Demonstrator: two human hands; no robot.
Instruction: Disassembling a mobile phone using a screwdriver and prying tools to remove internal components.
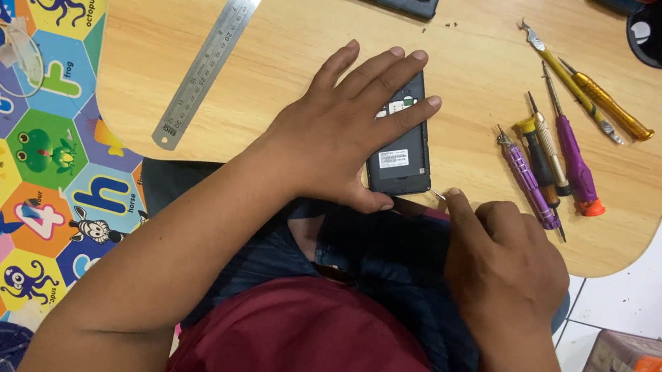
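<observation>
- The opened phone [401, 156] lies back-up on the wooden table [294, 61], close to its near edge and about midway along it. Its long axis runs away from the person, the bottom end almost at the edge.
- The left hand [344, 131] lies flat over the phone's left side, fingers spread and pointing toward the far right corner, thumb pressed along the phone's near end. It pins the phone rather than gripping it.
- The right hand [501, 263] sits just off the near edge, curled shut around a thin metal tool [437, 194]; only the tip shows past the thumb.
- That tip is just beside the phone's near right corner, so the phone lies up and to the left of the right fingers.
- Well apart on the right side lie several small screwdrivers [548, 162]; a steel ruler [216, 50] lies slanted toward the far left.
</observation>
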